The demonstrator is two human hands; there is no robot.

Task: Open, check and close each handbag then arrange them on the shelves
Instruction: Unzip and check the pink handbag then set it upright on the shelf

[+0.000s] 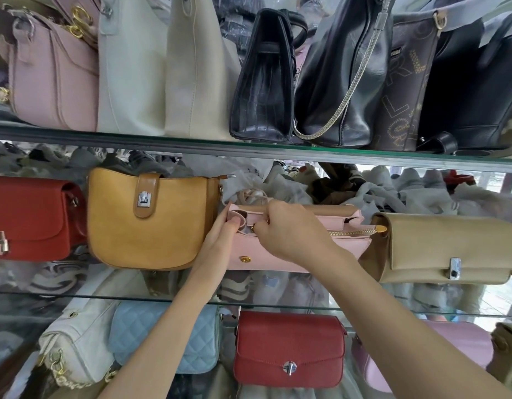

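The head view shows a pink handbag standing on the middle glass shelf, between a mustard bag on its left and a beige bag on its right. Its long axis runs left to right, parallel to the shelf edge, and its open top faces up toward the camera. A gold zipper lies along this top, and its closed part reaches to the right end of the bag.

The left hand holds the left end of the bag; its fingers are curled around the corner and the thumb presses on the rim. The right hand comes over the top from the right. Its thumb and forefinger seem to pinch a small gold piece near the left end of the opening, probably the zipper pull, but the piece is mostly hidden under the fingers, so I cannot be sure.

The important relation is this: both hands are at the left end, and the zipper line goes away from them to the right. I judge that if the bag must be closed now, the right hand should pull along the long axis while the left hand keeps the corner steady.
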